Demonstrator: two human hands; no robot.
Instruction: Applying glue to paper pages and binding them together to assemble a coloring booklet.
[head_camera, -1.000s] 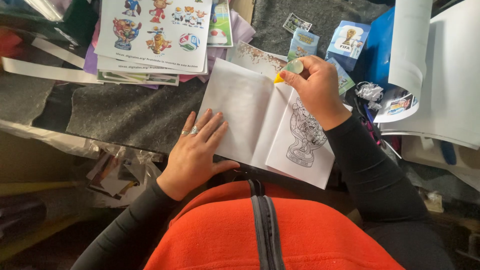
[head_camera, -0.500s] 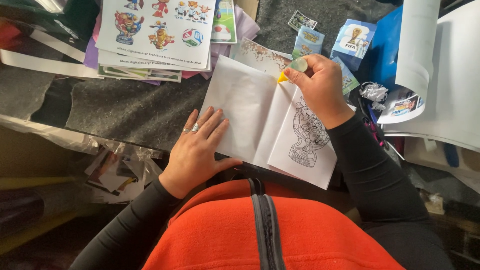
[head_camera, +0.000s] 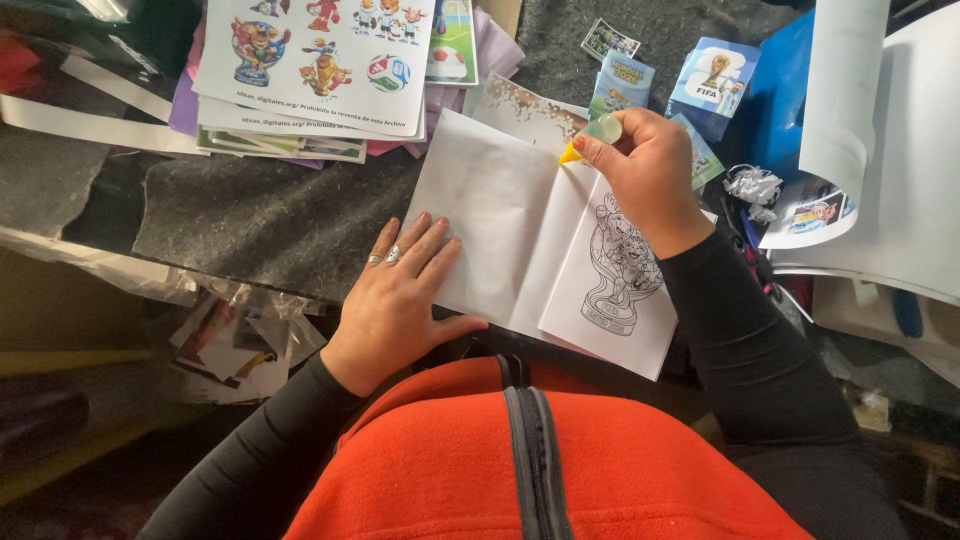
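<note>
Left hand (head_camera: 400, 300) lying flat, fingers slightly spread, pressing down the blank left page of a thin white paper booklet (head_camera: 500, 220) at 7 o'clock. Right hand (head_camera: 650, 175) curling at 1 o'clock, fingertips pinching a small translucent glue bottle (head_camera: 597, 132), yellow tip touching the centre fold. Booklet resting open on grey felt-like mat (head_camera: 250, 220); glossy sticker sheets (head_camera: 320, 60) stacking at 11 o'clock.

Your left hand (head_camera: 400, 300) lies flat on the open booklet (head_camera: 545, 235) | your right hand (head_camera: 645, 175) presses a yellow-tipped glue bottle (head_camera: 590, 135) at its far fold | sticker sheets (head_camera: 320, 60) far left
</note>
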